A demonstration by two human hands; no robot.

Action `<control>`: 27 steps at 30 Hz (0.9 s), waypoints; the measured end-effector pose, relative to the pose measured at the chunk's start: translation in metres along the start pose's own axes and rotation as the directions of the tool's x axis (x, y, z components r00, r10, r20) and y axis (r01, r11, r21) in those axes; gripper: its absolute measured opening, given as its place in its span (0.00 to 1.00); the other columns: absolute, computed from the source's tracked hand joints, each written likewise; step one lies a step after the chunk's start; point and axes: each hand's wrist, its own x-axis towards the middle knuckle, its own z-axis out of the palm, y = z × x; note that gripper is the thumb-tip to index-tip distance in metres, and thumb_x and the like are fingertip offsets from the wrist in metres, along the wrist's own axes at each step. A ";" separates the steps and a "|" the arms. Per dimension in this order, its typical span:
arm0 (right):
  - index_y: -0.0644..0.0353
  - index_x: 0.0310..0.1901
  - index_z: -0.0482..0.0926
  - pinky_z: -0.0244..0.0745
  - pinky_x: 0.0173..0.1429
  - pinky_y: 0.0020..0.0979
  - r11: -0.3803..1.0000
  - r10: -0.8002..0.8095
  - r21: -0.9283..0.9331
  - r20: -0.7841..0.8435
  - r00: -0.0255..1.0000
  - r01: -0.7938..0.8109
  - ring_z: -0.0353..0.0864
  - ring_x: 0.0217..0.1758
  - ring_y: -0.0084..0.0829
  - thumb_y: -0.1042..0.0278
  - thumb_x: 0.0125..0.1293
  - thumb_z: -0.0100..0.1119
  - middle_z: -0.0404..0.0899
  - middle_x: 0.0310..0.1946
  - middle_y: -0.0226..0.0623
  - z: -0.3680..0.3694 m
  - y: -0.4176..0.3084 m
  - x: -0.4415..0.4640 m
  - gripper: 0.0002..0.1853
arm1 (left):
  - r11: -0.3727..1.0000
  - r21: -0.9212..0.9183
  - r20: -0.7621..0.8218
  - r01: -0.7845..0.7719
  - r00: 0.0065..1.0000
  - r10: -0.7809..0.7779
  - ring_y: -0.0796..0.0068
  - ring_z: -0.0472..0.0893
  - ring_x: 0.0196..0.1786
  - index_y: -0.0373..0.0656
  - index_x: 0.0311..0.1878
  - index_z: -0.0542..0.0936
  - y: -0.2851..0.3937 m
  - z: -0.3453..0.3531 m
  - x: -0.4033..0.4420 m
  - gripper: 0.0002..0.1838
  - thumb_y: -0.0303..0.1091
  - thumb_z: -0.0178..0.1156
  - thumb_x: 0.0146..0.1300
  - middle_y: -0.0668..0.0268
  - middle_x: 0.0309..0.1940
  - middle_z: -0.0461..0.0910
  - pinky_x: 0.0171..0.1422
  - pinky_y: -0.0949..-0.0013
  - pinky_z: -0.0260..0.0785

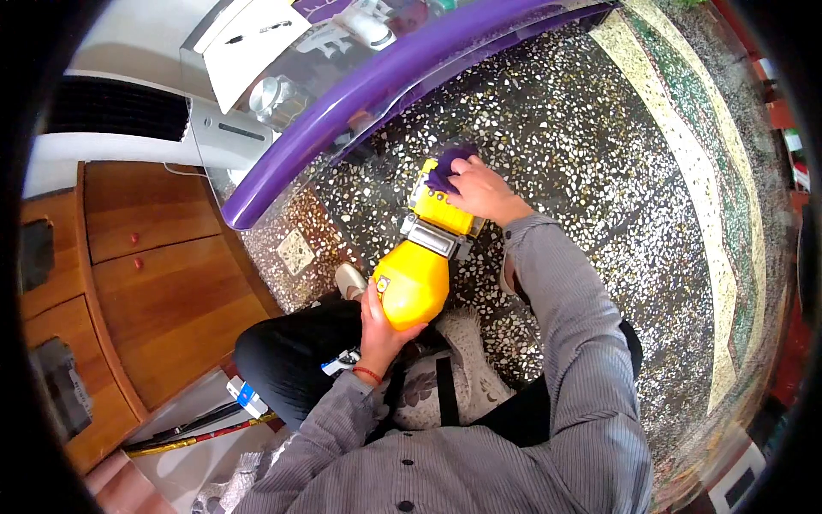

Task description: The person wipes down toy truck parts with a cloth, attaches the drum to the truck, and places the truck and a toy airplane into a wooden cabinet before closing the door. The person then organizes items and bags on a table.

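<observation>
A yellow toy vehicle (414,287) with a rounded body and grey middle section is held above my lap. My left hand (381,330) grips its rounded yellow end from below, thumb and fingers around it. My right hand (484,190) is closed on a dark purple cloth (451,166), which presses against the far end of the toy. The toy's far tip is partly hidden by the cloth and my right fingers.
A glass table with a purple rim (295,139) stands ahead on the left, carrying white paper (248,53), a pen (259,32) and a glass cup (278,101). A wooden cabinet (163,291) is at the left. Speckled floor (591,171) lies beyond my hands.
</observation>
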 end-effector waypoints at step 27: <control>0.47 0.59 0.79 0.50 0.73 0.51 0.977 0.205 0.024 0.164 0.965 -0.212 0.45 0.78 0.42 0.42 0.66 0.51 0.55 0.74 0.26 0.011 -0.003 0.014 0.26 | 1.000 -0.012 0.085 0.005 0.996 -0.004 0.45 0.64 0.67 0.30 0.72 0.45 -0.003 -0.006 0.001 0.68 0.44 0.81 0.35 0.43 0.66 0.59 0.72 0.56 0.57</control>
